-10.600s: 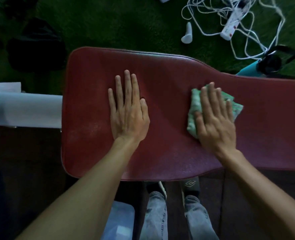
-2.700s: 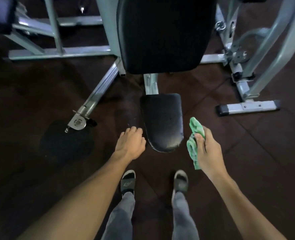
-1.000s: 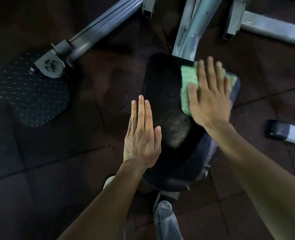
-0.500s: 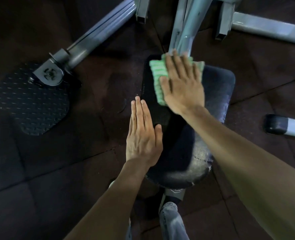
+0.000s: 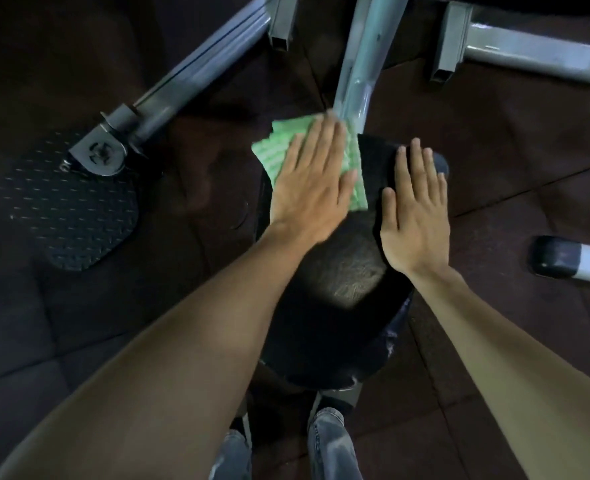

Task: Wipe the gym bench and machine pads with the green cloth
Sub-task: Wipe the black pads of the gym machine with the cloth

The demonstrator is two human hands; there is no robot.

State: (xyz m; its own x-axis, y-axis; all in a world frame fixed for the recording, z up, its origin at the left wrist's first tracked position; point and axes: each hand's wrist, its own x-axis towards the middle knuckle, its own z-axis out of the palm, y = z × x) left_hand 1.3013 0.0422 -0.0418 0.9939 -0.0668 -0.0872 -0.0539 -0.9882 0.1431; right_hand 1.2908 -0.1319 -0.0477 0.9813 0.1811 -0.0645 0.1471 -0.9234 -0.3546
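Note:
The black seat pad (image 5: 338, 306) of the gym machine lies below me, worn and scuffed at its near edge. The green cloth (image 5: 277, 151) is spread on the pad's far left corner and hangs partly over its edge. My left hand (image 5: 312, 188) presses flat on the cloth, fingers together and pointing away from me. Beside it, my right hand (image 5: 415, 220) rests palm down on the bare right side of the pad, holding nothing. A narrow strip of black pad separates the two hands.
A grey steel post (image 5: 359, 57) rises just behind the pad. A slanted frame tube (image 5: 189, 77) ends at a black studded footplate (image 5: 68, 202) on the left. A grey crossbar (image 5: 536, 60) and a capped frame foot (image 5: 563, 261) lie right. My jeans legs (image 5: 331, 445) stand below.
The cloth has passed from my right hand to my left and slid to the pad's far left corner. My right hand now rests flat on the pad's right side.

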